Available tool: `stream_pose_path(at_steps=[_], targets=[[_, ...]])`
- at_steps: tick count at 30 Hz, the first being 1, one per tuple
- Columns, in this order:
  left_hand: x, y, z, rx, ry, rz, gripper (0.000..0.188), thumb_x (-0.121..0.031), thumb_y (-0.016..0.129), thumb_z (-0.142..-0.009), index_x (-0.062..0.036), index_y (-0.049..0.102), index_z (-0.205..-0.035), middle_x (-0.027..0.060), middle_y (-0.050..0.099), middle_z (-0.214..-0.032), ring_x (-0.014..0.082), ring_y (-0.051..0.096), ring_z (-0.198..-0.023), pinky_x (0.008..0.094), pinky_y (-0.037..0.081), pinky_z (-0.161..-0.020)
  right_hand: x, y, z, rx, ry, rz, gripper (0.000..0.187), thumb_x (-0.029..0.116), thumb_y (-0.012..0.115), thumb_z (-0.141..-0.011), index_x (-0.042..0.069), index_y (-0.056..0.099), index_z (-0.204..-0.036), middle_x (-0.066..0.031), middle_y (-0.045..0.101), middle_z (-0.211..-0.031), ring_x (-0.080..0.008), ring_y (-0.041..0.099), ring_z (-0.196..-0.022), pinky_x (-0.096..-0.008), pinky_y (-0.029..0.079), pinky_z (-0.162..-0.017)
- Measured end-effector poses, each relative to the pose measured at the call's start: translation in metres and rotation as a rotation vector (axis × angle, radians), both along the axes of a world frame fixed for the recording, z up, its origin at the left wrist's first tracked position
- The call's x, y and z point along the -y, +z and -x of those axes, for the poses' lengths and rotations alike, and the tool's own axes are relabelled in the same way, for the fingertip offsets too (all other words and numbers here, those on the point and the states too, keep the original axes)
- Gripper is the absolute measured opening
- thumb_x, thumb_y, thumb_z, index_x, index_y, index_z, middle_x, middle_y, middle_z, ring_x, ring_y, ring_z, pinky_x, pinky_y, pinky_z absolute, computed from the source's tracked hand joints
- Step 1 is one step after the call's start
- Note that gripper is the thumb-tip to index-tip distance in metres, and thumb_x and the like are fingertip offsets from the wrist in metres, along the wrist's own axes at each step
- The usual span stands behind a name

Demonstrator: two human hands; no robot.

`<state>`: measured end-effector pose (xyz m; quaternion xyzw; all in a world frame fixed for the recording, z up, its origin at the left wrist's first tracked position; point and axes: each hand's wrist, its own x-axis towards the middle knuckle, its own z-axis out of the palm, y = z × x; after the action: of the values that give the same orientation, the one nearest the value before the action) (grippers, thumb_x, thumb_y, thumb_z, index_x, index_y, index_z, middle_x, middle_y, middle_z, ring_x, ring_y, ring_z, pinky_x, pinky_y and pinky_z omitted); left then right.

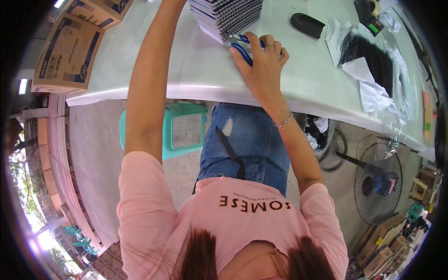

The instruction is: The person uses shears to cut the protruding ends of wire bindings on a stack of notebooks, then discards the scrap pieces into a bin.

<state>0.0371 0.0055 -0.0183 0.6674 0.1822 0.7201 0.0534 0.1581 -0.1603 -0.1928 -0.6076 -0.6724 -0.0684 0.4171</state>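
Note:
My right hand is closed around blue-handled wire cutters. The cutters' metal jaws are at the near corner of a tall stack of spiral-bound notebooks, by the ends of the dark bindings. It is too small to tell whether the jaws touch a binding. My left forearm stretches up along the left side of the stack. Its hand lies beyond the top edge of the picture, so its fingers do not show.
Cardboard boxes stand on the white-covered table at left. Farther right lie a black curved object, a tape dispenser and black binding coils on crumpled paper. Below are a turquoise stool and a fan.

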Motion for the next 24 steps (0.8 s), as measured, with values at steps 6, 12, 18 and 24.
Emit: stream_pose_path(at_steps=[6,12,18,24], targets=[[0.002,0.002,-0.003,-0.027,0.087,-0.045,0.059,-0.04,0.026,-0.11,0.0029,0.066,-0.102,0.0148,0.063,-0.101,0.0245,0.057,-0.096,0.0363,0.042,-0.095,0.0,0.0,-0.004,-0.003,0.008,0.013,0.044,0.042,0.068,-0.09,0.01,0.064,-0.12,-0.014,0.058,-0.105,-0.0278,0.052,-0.101,-0.0463,0.034,-0.094],[0.003,0.002,0.003,-0.022,0.089,-0.027,0.059,-0.039,0.026,-0.11,0.0036,0.065,-0.101,0.0161,0.063,-0.101,0.0267,0.056,-0.097,0.0373,0.041,-0.095,-0.01,0.037,-0.014,-0.218,0.202,0.526,0.042,0.046,0.062,-0.094,0.005,0.071,-0.1,-0.0147,0.065,-0.078,-0.0333,0.065,-0.072,-0.0464,0.052,-0.071],[0.002,0.004,0.001,-0.023,0.109,-0.049,0.058,-0.036,0.025,-0.11,0.0039,0.065,-0.1,0.0176,0.063,-0.1,0.0292,0.056,-0.097,0.0382,0.041,-0.095,-0.008,0.052,-0.021,-0.075,0.204,0.542,0.046,0.047,0.058,-0.097,0.002,0.068,-0.099,-0.0184,0.066,-0.084,-0.0325,0.065,-0.081,-0.0467,0.051,-0.079],[0.002,0.002,-0.002,-0.002,0.107,-0.072,0.057,-0.036,0.026,-0.11,0.0041,0.065,-0.098,0.0174,0.062,-0.099,0.0295,0.055,-0.095,0.0386,0.041,-0.094,0.013,0.004,-0.007,0.047,0.028,0.084,0.042,0.039,0.067,-0.092,0.005,0.062,-0.115,-0.0174,0.055,-0.102,-0.0331,0.05,-0.1,-0.0476,0.034,-0.096]])
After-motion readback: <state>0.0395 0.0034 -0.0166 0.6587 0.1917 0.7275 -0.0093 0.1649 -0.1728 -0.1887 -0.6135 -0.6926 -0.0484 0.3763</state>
